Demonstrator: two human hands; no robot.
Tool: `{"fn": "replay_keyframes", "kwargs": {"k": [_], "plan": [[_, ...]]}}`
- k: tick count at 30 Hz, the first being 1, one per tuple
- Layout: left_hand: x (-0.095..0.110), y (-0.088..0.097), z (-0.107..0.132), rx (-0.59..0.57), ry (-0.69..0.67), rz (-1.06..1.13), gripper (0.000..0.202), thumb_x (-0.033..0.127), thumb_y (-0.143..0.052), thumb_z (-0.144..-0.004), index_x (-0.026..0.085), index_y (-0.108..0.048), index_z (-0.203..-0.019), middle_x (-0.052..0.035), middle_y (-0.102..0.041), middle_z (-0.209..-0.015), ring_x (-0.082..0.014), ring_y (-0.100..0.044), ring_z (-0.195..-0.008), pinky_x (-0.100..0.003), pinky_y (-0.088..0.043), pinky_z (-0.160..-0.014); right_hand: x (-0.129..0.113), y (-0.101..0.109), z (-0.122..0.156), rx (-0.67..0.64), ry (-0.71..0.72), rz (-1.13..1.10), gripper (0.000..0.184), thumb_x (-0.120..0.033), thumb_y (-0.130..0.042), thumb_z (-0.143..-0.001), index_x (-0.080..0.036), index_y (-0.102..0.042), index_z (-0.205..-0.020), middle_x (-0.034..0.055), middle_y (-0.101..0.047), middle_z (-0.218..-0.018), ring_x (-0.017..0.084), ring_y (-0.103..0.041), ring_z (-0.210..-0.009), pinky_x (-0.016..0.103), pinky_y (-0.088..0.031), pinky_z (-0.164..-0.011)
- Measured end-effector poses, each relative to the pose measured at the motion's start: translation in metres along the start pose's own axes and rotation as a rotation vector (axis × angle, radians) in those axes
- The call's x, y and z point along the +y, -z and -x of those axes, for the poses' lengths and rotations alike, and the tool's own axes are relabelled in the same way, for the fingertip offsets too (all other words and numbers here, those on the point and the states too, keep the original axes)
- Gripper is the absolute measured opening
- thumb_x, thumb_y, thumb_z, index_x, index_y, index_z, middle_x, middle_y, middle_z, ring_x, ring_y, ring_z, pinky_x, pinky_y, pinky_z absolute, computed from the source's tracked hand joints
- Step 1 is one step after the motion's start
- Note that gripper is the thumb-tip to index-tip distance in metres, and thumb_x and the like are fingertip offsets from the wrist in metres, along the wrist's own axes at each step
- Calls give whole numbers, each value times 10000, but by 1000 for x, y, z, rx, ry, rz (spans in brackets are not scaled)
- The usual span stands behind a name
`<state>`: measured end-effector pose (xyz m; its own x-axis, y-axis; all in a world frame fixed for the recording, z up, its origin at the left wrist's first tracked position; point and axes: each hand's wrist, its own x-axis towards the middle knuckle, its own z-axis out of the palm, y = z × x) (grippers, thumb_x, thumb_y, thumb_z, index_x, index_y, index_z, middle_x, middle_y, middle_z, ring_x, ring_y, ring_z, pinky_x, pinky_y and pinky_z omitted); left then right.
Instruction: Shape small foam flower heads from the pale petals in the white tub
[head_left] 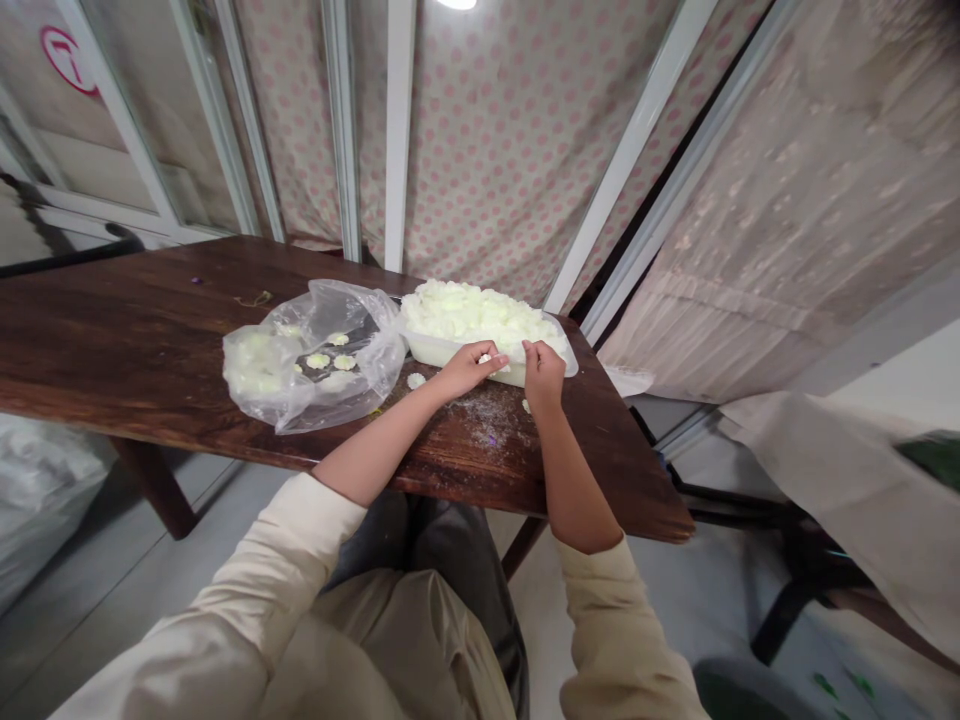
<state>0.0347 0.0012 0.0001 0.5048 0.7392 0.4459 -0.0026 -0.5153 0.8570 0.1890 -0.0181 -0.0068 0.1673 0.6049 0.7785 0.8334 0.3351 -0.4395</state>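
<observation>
At the table corner (600, 450), left fingers (495, 358) pinch a pale blossom (485, 358), right fingers (534, 352) bunch against the crosswise tub (439, 352).

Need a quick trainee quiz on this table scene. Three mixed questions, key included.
1. True or false: the crumpled clear plastic bag lies to the right of the white rectangular plastic tray.
2. Which is nearer the loose pale round piece on the dark wooden table: the left hand or the right hand?
3. What colour are the fine specks scattered on the table below the hands?

Key: 1 false; 2 left hand; 3 white.
</observation>
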Motion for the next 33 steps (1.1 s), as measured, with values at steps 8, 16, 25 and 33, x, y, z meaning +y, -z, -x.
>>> {"fn": "replay_keyframes", "kwargs": {"k": [8,16,25,33], "plan": [[-5,-1,-3,67,36,-32,297,419,-578,-705,129,-583,-770,30,-480,-585,-82,-389,-570,-213,-321,-571,30,15,-14,216,-193,413,320,-424,-411,-849,-168,-600,-884,73,-614,-854,211,-481,-858,376,-311,-800],[-9,1,-5,91,1,-52,315,426,-555,-718,129,-597,-816,-1,-580,-766,-97,-449,-668,-226,-359,-670,13,20,-8,11,131,59,365,-359,-301,-891,-208,-631,-931,68,-591,-1092,199,-454,-1064,386,-291,-932],[-9,2,-5,102,3,-128,323,367,-556,-735,145,-593,-966,-14,-592,-869,-86,-408,-635,-223,-346,-657,11,13,-9,11,-61,63,232,-367,-496,-796,-184,-613,-713,57,-606,-878,211,-473,-931,403,-281,-876],[-10,1,-5,99,24,-108,324,371,-579,-716,148,-583,-951,26,-467,-655,-84,-360,-581,-218,-311,-586,32,42,-17,260,-375,297,262,-365,-421,-795,-163,-586,-817,99,-576,-818,229,-482,-842,378,-354,-759]]}}
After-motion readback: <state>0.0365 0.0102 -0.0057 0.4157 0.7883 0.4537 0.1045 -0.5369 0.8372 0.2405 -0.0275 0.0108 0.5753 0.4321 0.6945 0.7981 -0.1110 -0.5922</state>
